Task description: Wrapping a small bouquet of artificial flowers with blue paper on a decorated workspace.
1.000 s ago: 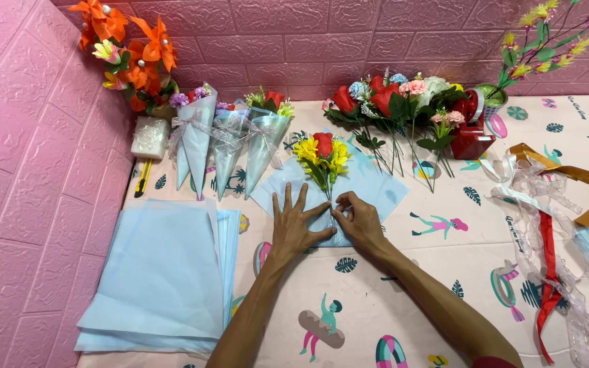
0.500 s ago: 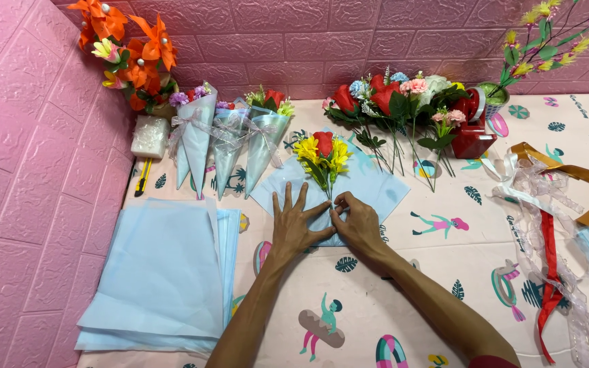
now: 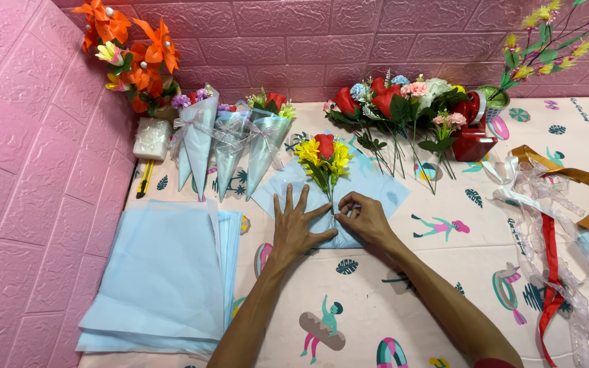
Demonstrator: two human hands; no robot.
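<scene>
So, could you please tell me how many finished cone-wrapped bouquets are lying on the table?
3. The pale blue paper-wrapped cone bouquets lie side by side at the table's upper left: the left one, the middle one, the right one. More may be hidden behind the orange flowers.

- pale blue square wrapping sheet [image 3: 376, 187] under a red and yellow flower bunch [image 3: 324, 155]
- cream tablecloth [image 3: 444, 272] patterned with swimmers and leaves
- pink brick-pattern wall [image 3: 294, 34]

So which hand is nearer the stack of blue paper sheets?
Left. The left hand lies flat just right of the stack of blue paper sheets; the right hand is farther right.
</scene>
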